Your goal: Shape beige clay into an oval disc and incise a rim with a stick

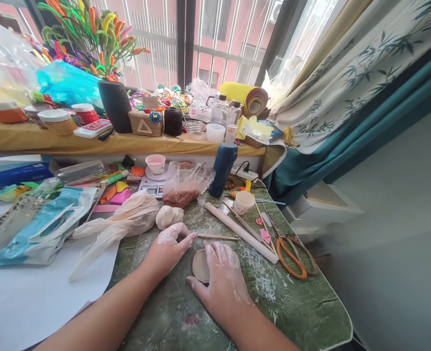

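Observation:
My left hand (169, 247), dusted with white powder, pinches one end of a thin wooden stick (218, 237) that points right, low over the table. My right hand (223, 270), also powdery, lies palm down with fingers stretched over a flat round disc of beige clay (200, 267). Its fingers cover the disc's right side, and the thumb sits at the lower edge. Just beyond my left hand rests a lump of pale clay (169, 217). A long pale rolling pin (242, 233) lies diagonally on the right, apart from both hands.
Scissors with orange handles (291, 258) lie at the right edge. Behind stand a paper cup (244, 202), a dark blue bottle (223, 170), a bag of brown clay (182, 192) and a scale (152, 189). Packets (50, 226) and white paper (54, 297) cover the left.

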`<state>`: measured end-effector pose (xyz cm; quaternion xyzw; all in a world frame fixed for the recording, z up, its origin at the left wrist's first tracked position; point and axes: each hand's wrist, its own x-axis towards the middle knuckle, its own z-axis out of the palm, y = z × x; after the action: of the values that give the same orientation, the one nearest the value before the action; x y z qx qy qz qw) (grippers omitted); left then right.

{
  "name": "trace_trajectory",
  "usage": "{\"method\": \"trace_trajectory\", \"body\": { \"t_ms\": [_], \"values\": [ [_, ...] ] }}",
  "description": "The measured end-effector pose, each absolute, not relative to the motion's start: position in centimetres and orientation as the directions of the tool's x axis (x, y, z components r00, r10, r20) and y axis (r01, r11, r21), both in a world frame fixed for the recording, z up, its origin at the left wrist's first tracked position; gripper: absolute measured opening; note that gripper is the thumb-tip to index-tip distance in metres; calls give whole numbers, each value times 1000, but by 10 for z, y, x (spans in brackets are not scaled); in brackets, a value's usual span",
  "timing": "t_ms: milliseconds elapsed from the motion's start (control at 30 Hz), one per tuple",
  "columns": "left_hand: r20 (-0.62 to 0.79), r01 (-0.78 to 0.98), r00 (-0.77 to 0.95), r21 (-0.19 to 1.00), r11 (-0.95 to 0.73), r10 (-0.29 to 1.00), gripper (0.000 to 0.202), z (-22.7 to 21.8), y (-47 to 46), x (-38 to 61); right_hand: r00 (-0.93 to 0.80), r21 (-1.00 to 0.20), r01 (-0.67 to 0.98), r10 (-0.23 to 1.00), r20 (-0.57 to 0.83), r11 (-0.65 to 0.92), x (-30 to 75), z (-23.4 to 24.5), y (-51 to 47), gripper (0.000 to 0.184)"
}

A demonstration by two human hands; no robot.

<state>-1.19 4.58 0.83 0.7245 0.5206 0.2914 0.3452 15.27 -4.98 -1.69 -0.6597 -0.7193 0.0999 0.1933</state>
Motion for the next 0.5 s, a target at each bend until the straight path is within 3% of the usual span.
{"method": "trace_trajectory", "body": {
  "t_ms": [167,400,500],
  "values": [
    [52,553,276,808,-203,960,30,9,44,-11,-195,-416,879,972,129,231,155,-18,-51,65],
    [54,541,271,817,-198,961,32,6,45,-12,-539,-510,696,837,94,505,176,-1,-45,75],
    [52,537,276,820,-199,960,31,5,45,-12,-438,-465,778,895,81,423,170,-2,-50,89]
  ]
}}
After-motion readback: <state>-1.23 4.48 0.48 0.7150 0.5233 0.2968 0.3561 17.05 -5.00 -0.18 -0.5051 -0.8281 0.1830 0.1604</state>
